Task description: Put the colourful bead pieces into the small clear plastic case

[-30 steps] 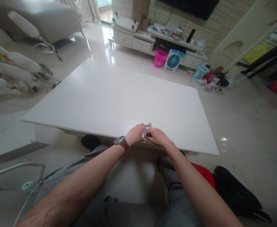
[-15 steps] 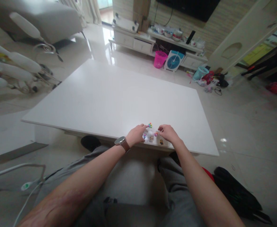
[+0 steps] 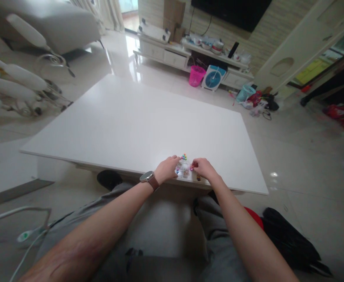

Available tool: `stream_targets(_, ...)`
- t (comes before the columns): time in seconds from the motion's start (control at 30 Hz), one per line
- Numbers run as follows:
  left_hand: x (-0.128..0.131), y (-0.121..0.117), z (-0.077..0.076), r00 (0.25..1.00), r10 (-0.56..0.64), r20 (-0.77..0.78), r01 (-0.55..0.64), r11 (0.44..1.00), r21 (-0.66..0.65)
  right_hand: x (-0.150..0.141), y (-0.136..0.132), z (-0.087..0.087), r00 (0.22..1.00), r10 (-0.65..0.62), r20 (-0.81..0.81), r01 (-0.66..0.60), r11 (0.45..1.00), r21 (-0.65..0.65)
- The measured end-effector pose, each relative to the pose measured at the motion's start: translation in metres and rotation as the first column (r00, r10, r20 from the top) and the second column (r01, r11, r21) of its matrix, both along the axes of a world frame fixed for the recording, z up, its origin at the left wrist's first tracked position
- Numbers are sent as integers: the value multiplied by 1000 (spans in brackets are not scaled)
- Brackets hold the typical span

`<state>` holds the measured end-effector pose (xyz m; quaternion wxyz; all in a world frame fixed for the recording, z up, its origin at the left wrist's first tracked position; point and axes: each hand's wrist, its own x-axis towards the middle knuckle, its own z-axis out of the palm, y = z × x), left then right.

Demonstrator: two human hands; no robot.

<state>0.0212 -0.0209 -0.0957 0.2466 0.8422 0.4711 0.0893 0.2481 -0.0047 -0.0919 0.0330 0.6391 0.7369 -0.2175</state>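
Note:
On the near edge of the white table (image 3: 136,121) lies a small clear box with compartments (image 3: 185,166), with small colourful pieces in it. My left hand (image 3: 167,168), a watch on its wrist, grips the box's left side between thumb and fingers. My right hand (image 3: 205,168) is closed at the box's right side, fingertips on a small pink-red piece (image 3: 192,167) too small to identify. Just beyond the box sits a little rainbow-coloured stack (image 3: 184,156). A small dark and yellow figure (image 3: 198,177) lies below my right hand, partly hidden by it.
White chairs (image 3: 16,86) stand to the left of the table. Across the floor are a pink basket (image 3: 197,76), a blue and white fan (image 3: 213,78) and a low cabinet (image 3: 174,58). A black bag (image 3: 292,239) lies on the floor at the right.
My right hand has moved slightly down and left, closing in on the pink-red piece by the box. My left hand stays on the box. The camera view has shifted a little.

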Motion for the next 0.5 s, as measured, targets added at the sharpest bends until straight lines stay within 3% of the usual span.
stream_targets(0.23,0,-1,5,1000,12,-6,-12,1000,-19,-8,0,25,998,1,-69,10,987,159)
stream_targets(0.37,1,-1,8,1000,11,3,-11,1000,-20,-25,-5,37,951,159,-264,-113,977,181)
stream_targets(0.5,1,0,10,1000,6,-5,-6,1000,-28,-40,-11,34,908,285,-307,-247,956,157)
